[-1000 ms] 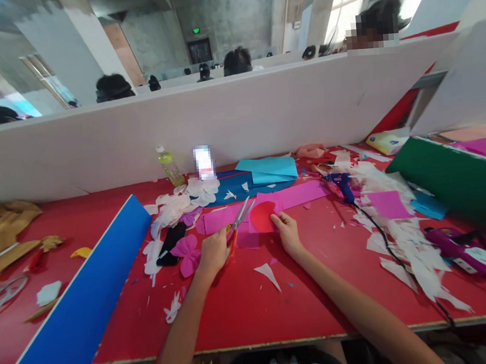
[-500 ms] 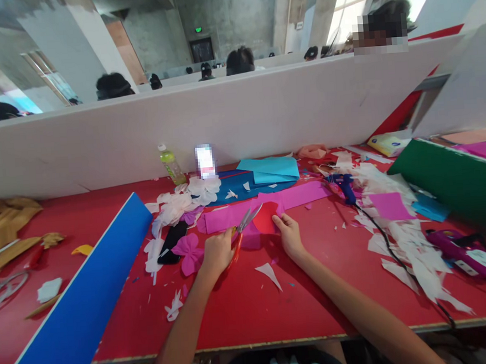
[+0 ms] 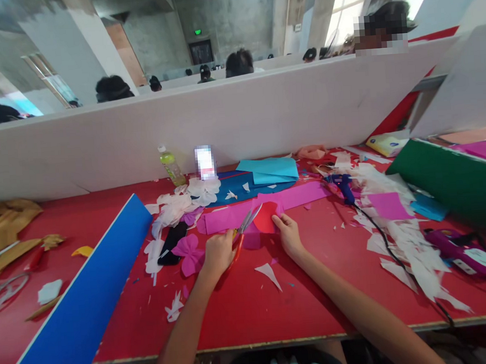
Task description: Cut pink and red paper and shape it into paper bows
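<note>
My left hand (image 3: 218, 254) grips a pair of orange-handled scissors (image 3: 240, 235), with the steel blades (image 3: 248, 219) slightly open against a sheet of magenta paper (image 3: 229, 219). My right hand (image 3: 287, 235) holds down that sheet close to a red paper piece (image 3: 265, 218) with a curved edge. The blades sit just left of the red piece, and my hands are a short way apart. A magenta paper flower (image 3: 189, 255) and a black paper strip (image 3: 171, 243) lie left of my left hand.
The red table (image 3: 301, 305) is strewn with white paper scraps. A blue hot glue gun (image 3: 342, 189), a purple glue gun (image 3: 462, 252), a green bottle (image 3: 171, 166), a phone (image 3: 205, 162) and rolled blue (image 3: 79, 282) and green (image 3: 455, 184) sheets stand around. A white partition (image 3: 222, 128) runs behind, with people beyond.
My left hand and the scissors have shifted slightly right, bringing the blades nearer the red piece. My right hand stays almost in place on the paper.
</note>
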`<state>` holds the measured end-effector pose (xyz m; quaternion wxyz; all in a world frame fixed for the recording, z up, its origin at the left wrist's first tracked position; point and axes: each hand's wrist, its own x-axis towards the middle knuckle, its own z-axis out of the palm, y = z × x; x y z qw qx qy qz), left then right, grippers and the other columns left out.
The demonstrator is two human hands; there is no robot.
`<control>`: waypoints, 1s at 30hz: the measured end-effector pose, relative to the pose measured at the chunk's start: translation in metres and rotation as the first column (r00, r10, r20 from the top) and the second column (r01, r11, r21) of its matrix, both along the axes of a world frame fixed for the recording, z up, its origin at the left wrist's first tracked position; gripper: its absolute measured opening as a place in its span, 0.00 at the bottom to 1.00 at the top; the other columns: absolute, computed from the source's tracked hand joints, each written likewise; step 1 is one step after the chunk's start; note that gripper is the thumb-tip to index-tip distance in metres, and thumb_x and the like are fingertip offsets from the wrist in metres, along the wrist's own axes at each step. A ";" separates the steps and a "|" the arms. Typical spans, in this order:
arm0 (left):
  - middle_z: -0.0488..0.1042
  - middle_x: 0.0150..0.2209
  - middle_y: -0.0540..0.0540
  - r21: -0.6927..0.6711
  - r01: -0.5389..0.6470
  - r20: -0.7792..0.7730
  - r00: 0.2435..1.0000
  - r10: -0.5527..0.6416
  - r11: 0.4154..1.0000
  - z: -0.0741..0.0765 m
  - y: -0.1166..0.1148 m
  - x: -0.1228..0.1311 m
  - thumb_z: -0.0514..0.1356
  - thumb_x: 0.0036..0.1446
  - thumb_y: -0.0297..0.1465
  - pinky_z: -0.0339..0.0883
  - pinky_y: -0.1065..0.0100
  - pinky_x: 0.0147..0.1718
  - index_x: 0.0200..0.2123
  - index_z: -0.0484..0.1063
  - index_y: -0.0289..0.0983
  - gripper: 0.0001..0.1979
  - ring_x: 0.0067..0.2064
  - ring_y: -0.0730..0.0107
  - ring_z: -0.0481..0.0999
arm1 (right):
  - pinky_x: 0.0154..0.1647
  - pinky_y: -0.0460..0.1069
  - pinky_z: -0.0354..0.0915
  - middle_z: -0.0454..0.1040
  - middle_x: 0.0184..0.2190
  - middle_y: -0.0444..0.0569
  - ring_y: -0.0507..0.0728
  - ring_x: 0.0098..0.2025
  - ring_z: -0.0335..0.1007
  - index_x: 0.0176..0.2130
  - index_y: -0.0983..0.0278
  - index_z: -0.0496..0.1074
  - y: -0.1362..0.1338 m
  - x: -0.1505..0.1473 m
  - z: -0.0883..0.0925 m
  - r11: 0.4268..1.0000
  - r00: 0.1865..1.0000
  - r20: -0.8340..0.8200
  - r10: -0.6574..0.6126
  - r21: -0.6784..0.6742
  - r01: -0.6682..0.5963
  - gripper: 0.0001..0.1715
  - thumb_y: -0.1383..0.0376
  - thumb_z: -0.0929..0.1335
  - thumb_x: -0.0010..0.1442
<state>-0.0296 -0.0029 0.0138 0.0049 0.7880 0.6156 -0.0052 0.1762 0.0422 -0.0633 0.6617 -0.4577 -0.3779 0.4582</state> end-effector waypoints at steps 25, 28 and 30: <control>0.76 0.41 0.40 -0.072 0.025 0.089 0.996 -0.019 0.997 0.001 -0.002 -0.003 0.50 0.61 0.30 0.64 0.66 0.40 0.49 0.61 0.36 0.13 0.44 0.61 0.76 | 0.23 0.46 0.50 0.61 0.17 0.40 0.50 0.23 0.53 0.22 0.63 0.63 0.002 0.005 0.008 1.000 0.995 0.102 0.003 0.007 -0.004 0.24 0.46 0.69 0.46; 0.76 0.40 0.40 -0.079 0.004 0.088 0.996 0.003 0.997 0.000 -0.002 -0.002 0.50 0.60 0.29 0.65 0.65 0.39 0.49 0.61 0.36 0.14 0.44 0.59 0.76 | 0.24 0.46 0.49 0.57 0.17 0.38 0.49 0.22 0.49 0.21 0.63 0.61 0.002 0.005 0.009 1.000 0.996 0.088 0.000 0.011 0.000 0.23 0.49 0.70 0.46; 0.76 0.40 0.40 -0.083 -0.005 0.096 0.995 0.013 0.997 0.001 -0.002 -0.001 0.50 0.60 0.30 0.65 0.65 0.39 0.50 0.61 0.35 0.14 0.44 0.58 0.76 | 0.24 0.46 0.47 0.54 0.17 0.38 0.48 0.22 0.47 0.20 0.63 0.59 0.002 0.005 0.008 1.000 0.995 0.102 -0.008 0.022 0.005 0.23 0.50 0.70 0.47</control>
